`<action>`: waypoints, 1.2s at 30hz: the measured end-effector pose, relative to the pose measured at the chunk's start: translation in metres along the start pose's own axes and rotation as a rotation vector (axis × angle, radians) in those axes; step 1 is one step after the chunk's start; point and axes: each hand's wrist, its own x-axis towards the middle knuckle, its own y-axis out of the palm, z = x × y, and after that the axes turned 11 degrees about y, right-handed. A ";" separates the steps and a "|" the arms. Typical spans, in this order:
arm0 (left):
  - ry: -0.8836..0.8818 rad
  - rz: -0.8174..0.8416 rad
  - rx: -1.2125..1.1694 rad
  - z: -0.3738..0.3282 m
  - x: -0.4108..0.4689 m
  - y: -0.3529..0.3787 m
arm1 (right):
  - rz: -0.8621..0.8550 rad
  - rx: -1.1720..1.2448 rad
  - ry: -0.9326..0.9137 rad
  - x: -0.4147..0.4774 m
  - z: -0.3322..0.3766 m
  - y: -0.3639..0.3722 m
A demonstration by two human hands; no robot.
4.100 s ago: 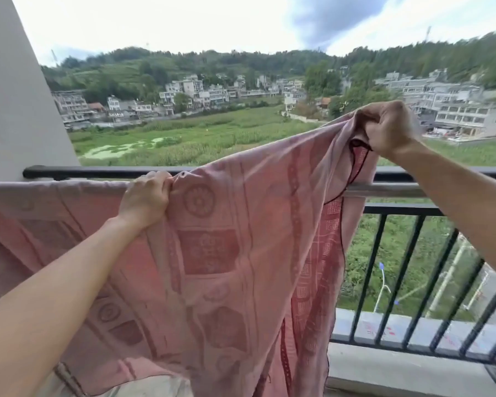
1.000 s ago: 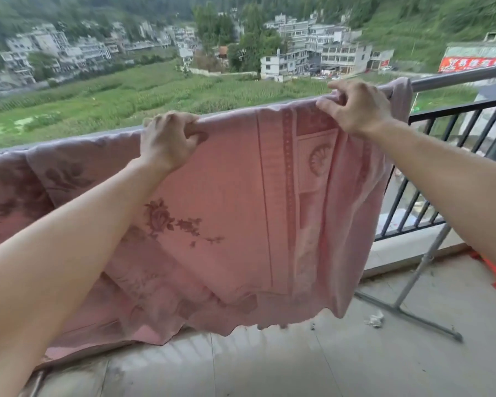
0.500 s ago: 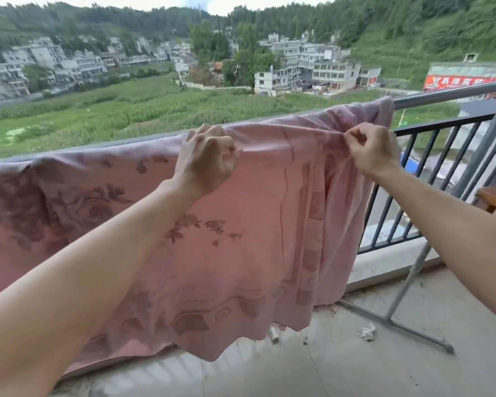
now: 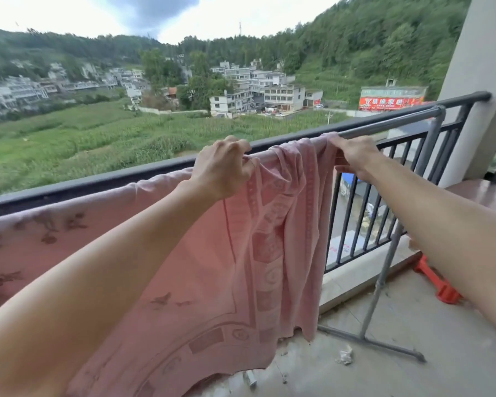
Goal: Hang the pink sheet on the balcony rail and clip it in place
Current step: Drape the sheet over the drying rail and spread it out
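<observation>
The pink patterned sheet point(image 4: 201, 267) hangs over a grey metal drying-rack bar point(image 4: 390, 124) that runs just inside the dark balcony rail point(image 4: 69, 186). My left hand point(image 4: 222, 167) grips a bunched fold of the sheet at the bar. My right hand point(image 4: 354, 156) pinches the sheet's right top edge against the bar. The cloth between the two hands is gathered in folds. The sheet's lower hem hangs close to the floor. No clip is in view.
The rack's upright pole and floor foot point(image 4: 381, 285) stand right of the sheet. An orange plastic object point(image 4: 438, 285) lies on the floor by the railing. A brown table edge point(image 4: 481, 193) and a pillar point(image 4: 481, 81) are at the right. Small litter point(image 4: 344, 357) lies on the tiles.
Both hands have slid right along the bar with the sheet's top edge, bunching the cloth between them. The view has lifted and turned right.
</observation>
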 end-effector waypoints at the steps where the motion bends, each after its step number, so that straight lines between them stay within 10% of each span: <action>1: 0.000 0.030 -0.008 -0.001 0.009 0.004 | -0.006 -0.042 -0.024 0.002 0.000 0.003; 10: 0.052 0.140 0.018 -0.022 0.062 0.037 | -0.464 0.371 0.034 0.076 0.019 -0.150; 18: -0.053 0.000 -0.051 -0.081 0.105 0.081 | 0.180 -0.049 0.155 0.115 -0.002 -0.165; 28: -0.153 -0.300 -0.021 -0.144 0.138 0.105 | 0.008 0.152 -0.017 0.186 0.012 -0.238; 36: -0.039 -0.153 -0.043 -0.207 0.165 0.130 | -0.026 0.211 0.132 0.267 -0.011 -0.297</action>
